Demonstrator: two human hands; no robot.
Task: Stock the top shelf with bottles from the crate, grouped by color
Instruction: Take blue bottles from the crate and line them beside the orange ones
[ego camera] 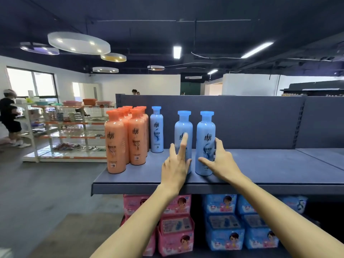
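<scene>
Several orange bottles [126,138] stand grouped at the left end of the grey top shelf [260,164]. To their right stands one blue bottle [157,129] near the back. Two more blue bottles stand side by side near the front edge. My left hand [176,162] rests with spread fingers against the front of the left blue bottle [183,125]. My right hand [221,161] touches the right blue bottle [205,131] from its right side, thumb across its lower front, fingers loose. The crate is out of view.
The shelf's right half is bare, with a grey back panel [251,120] behind. Pink packs [175,228] and blue packs [240,224] fill the shelf below. A white rack [65,131] with goods and a person [10,116] stand far left.
</scene>
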